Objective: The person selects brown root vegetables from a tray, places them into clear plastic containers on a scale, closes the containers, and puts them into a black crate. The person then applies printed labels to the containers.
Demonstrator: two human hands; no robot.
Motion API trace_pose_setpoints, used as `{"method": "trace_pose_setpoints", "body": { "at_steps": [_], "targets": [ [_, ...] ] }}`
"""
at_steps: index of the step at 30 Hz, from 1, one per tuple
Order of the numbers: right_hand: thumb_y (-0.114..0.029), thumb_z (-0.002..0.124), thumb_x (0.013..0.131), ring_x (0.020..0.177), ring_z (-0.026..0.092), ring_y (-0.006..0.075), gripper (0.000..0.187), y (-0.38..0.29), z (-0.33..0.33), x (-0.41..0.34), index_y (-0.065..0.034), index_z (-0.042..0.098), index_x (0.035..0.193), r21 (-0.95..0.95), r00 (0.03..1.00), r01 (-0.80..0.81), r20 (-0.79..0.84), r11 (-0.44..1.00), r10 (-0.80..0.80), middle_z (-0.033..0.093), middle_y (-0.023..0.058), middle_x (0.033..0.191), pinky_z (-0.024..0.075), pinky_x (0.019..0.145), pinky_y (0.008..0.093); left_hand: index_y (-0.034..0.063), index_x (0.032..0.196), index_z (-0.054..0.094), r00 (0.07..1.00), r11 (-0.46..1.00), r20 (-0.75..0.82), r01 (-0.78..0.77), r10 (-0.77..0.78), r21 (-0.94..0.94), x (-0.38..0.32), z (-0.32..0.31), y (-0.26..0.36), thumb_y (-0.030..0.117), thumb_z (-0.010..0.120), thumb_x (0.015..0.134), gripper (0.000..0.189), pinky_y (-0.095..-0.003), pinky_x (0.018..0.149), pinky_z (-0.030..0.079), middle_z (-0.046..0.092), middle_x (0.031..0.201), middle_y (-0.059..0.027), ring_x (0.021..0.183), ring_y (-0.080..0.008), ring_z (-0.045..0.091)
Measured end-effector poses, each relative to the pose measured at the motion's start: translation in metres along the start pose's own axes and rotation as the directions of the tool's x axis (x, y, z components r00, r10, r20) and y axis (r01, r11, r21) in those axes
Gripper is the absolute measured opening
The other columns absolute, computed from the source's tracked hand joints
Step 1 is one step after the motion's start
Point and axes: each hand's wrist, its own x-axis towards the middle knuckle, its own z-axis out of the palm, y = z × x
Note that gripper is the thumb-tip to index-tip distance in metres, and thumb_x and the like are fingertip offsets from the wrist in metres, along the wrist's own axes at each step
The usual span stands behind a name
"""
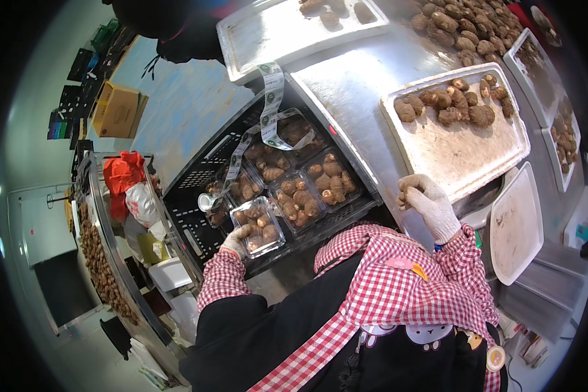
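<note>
My left hand [237, 240], in a whitish knit glove, grips the near left side of a clear plastic punnet [257, 226] of small brown taro corms. The punnet is in the near part of a black plastic crate [318, 239], beside several similar filled punnets [297, 202]. A strip of printed labels [273, 105] trails across the crate to a small roll [206, 202] at its left. My right hand [427, 203], also gloved, is off to the right by a foam tray's near corner. Its fingers are curled in, and nothing shows in them.
A white foam tray [463, 159] with loose taro rests on the metal table [343, 93]. A taro heap [463, 29] lies at the far right, another foam tray [259, 46] at the back. Part of a person in dark clothing [176, 29] shows top left. A white lid-like tray [515, 225] leans at right.
</note>
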Motion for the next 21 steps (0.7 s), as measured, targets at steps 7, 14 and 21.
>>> {"method": "trace_pose_setpoints", "body": {
  "at_steps": [7,14,21],
  "targets": [
    [-0.017,0.055,0.097,0.076,0.059,0.0115,0.023,0.015,-0.011,-0.012,-0.0014,0.068,0.109,-0.217,0.998,0.064,0.014,0.974,-0.063,0.064,0.0046,0.085,0.0508,0.066,0.0264,0.0093,0.131,0.061,0.998,0.997,0.017,0.057,-0.058,0.049,0.079,-0.033,-0.02,0.02,0.066,0.098,0.035,-0.0431,0.087,0.052,0.065,0.111,-0.0073,0.101,-0.0284,0.061],
    [-0.032,0.064,0.099,0.098,0.066,0.0187,0.037,0.003,-0.045,-0.041,-0.0028,0.069,0.12,-0.256,0.944,0.123,-0.268,0.959,-0.193,0.071,0.0126,0.105,0.0526,0.093,0.031,-0.004,0.146,0.047,0.307,0.031,0.044,-0.236,0.951,0.971,0.037,0.158,0.035,0.016,0.065,0.092,0.06,-0.0472,0.106,0.047,0.056,0.139,-0.0308,0.125,-0.0382,0.059],
    [-0.012,0.067,0.094,0.099,0.068,0.0196,0.031,-0.008,-0.167,-0.178,-0.0028,0.068,0.123,-0.627,0.119,0.073,-0.766,0.775,-0.631,0.071,0.0111,0.11,0.0548,0.091,0.031,-0.0098,0.135,0.058,0.367,0.065,0.732,-0.911,0.575,0.406,-0.022,0.422,-0.054,0.011,0.051,0.107,0.036,-0.0365,0.11,0.043,0.064,0.13,-0.0202,0.125,-0.0279,0.058]
  ]
}}
